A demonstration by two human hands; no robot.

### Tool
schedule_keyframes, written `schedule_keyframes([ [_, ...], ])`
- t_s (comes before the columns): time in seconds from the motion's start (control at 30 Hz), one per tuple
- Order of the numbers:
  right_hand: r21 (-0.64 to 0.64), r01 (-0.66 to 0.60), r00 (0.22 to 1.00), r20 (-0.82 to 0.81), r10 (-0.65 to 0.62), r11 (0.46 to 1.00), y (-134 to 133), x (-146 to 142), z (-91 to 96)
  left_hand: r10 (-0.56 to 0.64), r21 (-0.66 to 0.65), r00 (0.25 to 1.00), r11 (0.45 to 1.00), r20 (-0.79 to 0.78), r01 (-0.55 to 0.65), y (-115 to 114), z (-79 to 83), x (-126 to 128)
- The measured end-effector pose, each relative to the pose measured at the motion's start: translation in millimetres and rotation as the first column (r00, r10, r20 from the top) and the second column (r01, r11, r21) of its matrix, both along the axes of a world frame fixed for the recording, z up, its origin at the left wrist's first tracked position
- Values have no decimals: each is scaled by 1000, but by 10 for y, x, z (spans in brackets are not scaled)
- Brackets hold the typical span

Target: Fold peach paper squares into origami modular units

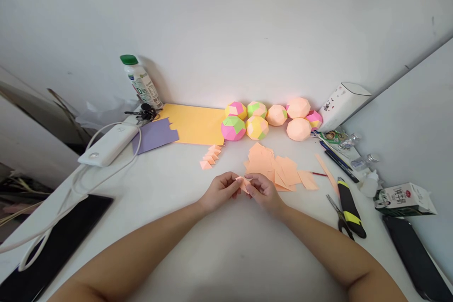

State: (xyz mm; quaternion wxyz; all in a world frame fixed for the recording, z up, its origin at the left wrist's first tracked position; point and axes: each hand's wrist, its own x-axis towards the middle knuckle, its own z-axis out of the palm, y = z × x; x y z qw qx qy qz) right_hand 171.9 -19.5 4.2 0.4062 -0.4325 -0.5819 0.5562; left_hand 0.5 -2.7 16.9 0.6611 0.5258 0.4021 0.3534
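Observation:
Between my two hands is a small piece of peach paper, partly covered by the fingers. My left hand pinches its left side, and my right hand pinches its right side. Just beyond the right hand lies a loose pile of peach paper pieces. Ahead of the left hand, several folded peach paper units overlap in a short slanting row. Against the wall sit several faceted paper balls in peach, yellow, pink and green, some stacked on others.
Yellow and purple sheets lie at back left, near a green-capped bottle and a white power strip with cables. To the right are scissors, a black-yellow cutter, pens, a milk carton and a phone.

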Motion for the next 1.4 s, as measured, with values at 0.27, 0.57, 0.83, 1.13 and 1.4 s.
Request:
schedule_keyframes([
  [0.27,121,-113,994,17,112,986,-8,4,-30,-38,3,999,999,17,38,-2,-31,-21],
  [0.57,247,-157,981,152,122,956,23,4,-14,14,-20,1000,1000,20,-14,3,-21,-10],
  [0.83,451,-133,977,210,40,883,30,-8,-2,-31,-24,1000,999,1,31,28,-22,-33],
  [1.13,712,-145,946,304,-115,687,-4,-10,-109,-93,7,995,996,30,93,25,-26,-37],
  [1.4,824,-182,865,394,-311,537,-27,27,-35,-113,-5,991,994,72,113,16,-52,-39],
])
